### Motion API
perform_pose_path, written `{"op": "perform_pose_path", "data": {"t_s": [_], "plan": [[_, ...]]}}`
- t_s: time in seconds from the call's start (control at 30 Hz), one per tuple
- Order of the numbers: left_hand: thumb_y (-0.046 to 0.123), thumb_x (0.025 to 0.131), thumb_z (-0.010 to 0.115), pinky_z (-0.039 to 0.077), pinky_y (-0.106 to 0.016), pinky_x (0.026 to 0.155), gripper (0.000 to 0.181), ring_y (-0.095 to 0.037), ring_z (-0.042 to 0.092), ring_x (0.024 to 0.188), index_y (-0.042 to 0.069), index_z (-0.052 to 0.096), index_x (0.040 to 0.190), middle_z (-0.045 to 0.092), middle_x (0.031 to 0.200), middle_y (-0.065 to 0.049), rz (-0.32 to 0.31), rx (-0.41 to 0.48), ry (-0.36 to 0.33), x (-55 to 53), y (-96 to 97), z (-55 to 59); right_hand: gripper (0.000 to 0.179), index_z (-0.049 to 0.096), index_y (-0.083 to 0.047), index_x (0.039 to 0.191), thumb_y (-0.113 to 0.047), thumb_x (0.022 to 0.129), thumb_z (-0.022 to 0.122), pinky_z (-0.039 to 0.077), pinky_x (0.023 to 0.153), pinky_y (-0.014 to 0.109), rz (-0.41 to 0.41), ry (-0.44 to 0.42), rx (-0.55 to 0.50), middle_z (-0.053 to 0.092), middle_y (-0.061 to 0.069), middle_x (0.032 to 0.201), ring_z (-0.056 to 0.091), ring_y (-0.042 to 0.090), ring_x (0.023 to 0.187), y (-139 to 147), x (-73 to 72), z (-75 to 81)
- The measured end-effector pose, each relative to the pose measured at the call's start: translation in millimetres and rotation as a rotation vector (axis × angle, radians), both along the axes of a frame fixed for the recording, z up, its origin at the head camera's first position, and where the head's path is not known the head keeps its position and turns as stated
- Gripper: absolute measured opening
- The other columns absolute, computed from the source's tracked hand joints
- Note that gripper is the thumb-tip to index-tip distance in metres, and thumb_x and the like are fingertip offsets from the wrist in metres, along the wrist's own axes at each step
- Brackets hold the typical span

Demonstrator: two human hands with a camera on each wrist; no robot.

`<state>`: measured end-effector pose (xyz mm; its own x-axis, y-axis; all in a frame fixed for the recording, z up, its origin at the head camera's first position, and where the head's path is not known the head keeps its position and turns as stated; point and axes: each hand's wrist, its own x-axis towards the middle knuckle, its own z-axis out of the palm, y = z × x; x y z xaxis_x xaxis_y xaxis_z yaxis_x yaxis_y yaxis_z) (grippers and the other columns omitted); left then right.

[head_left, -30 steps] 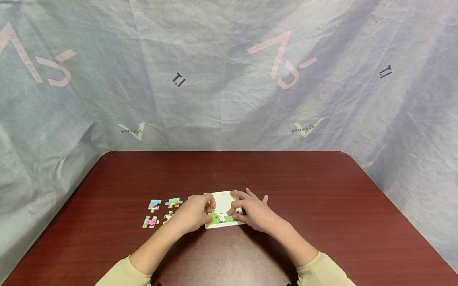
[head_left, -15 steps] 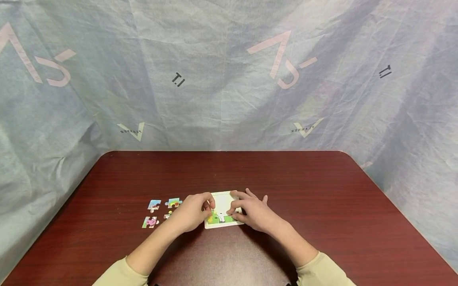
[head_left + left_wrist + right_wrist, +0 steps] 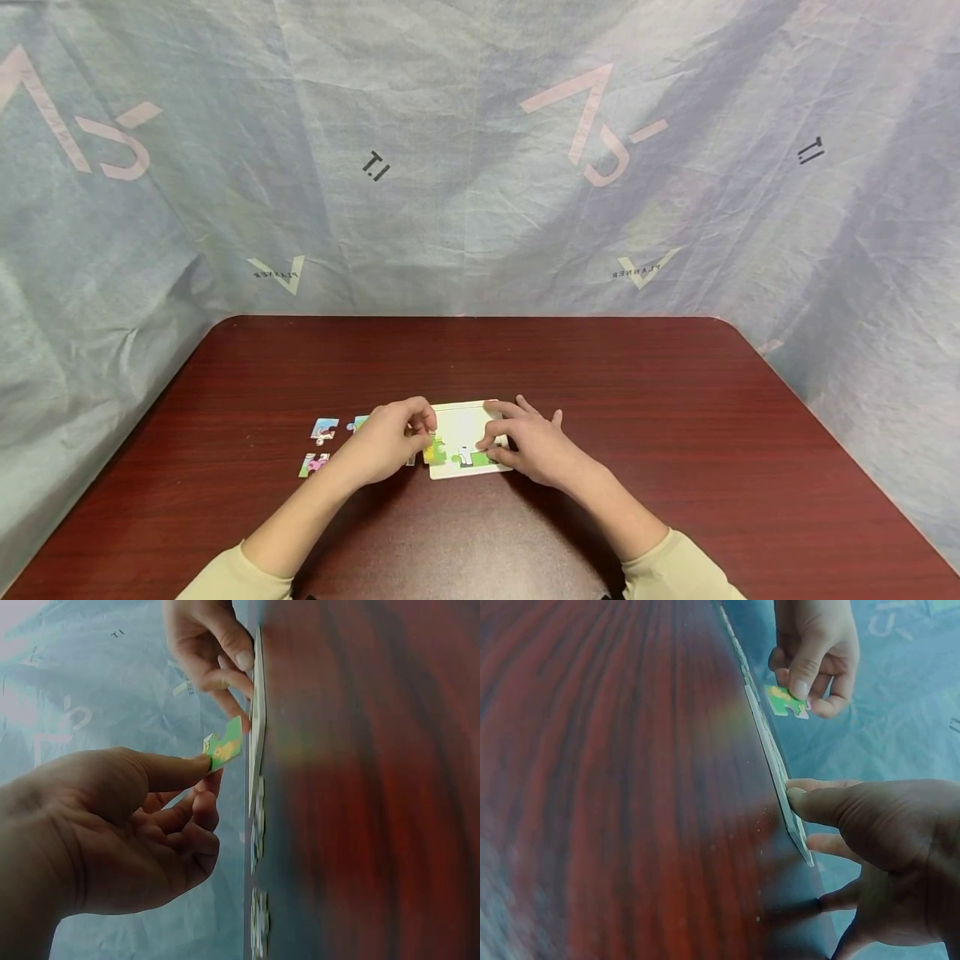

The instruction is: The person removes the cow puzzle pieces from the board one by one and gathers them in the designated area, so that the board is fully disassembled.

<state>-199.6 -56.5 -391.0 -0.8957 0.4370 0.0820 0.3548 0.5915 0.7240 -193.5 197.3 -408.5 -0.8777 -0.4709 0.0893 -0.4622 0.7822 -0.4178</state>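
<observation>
My left hand (image 3: 390, 442) pinches a green and yellow jigsaw piece (image 3: 226, 746) between thumb and fingers. The piece is tilted, raised above the table beside the left edge of a white puzzle tray (image 3: 450, 474). Inside the tray, a jigsaw piece with green and white on it (image 3: 467, 457) lies along the near side, partly covered by my right fingers. My right hand (image 3: 536, 446) rests on the tray's right side, thumb and fingertips pressing down there with the other fingers spread. In the right wrist view, its thumb (image 3: 799, 801) touches the tray.
Left of the tray, several loose jigsaw pieces lie on the dark red table (image 3: 600, 375), among them a blue one (image 3: 325, 429) and a pink one (image 3: 312, 464). My left hand and forearm hide part of them. A grey cloth (image 3: 465, 167) hangs behind the table.
My left hand has moved left and up with the green and yellow jigsaw piece, away from the tray's near left corner. My right hand has stayed in place on the tray.
</observation>
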Motion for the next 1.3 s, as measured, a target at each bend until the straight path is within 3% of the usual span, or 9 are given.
{"op": "perform_pose_path", "data": {"t_s": [0.33,0.57,0.8,1.3], "plan": [[-0.003,0.091,0.065,0.041,-0.028,0.059,0.016,-0.013,0.052,0.065,0.013,0.061,0.092,0.06,0.078,0.003,-0.01,-0.014,-0.025,-0.4,-22.5,1.2,0.013,0.072,-0.032,0.09,-0.02,0.094,0.074,0.014,0.086,0.091,0.004,0.004,0.001,0.05,0.007,0.149,0.033,0.054,0.14,0.3,1.1,0.0],[0.001,0.094,0.067,0.041,-0.027,0.061,0.013,-0.015,0.053,0.073,0.012,0.06,0.094,0.058,0.081,0.002,-0.05,0.021,-0.043,1.6,-37.1,2.1,0.015,0.071,-0.033,0.089,-0.019,0.095,0.073,0.013,0.087,0.091,0.003,0.0,-0.001,0.05,0.007,0.15,0.032,0.054,0.14,0.4,1.2,0.1],[0.002,0.096,0.065,0.045,-0.028,0.054,0.011,-0.016,0.052,0.065,0.011,0.059,0.095,0.057,0.081,-0.001,-0.065,0.031,-0.113,2.2,-52.3,1.1,0.014,0.072,-0.032,0.089,-0.019,0.094,0.073,0.013,0.087,0.091,0.002,-0.001,0.001,0.05,0.007,0.15,0.032,0.054,0.14,0.6,1.1,-0.6],[0.005,0.095,0.069,0.045,-0.029,0.062,0.01,-0.019,0.055,0.075,0.011,0.061,0.097,0.059,0.084,0.0,-0.079,0.007,-0.102,5.0,-84.3,1.4,0.012,0.071,-0.032,0.091,-0.021,0.096,0.072,0.01,0.087,0.091,0.011,-0.013,-0.013,0.049,0.007,0.151,0.03,0.054,0.142,0.7,0.6,-1.3]]}}
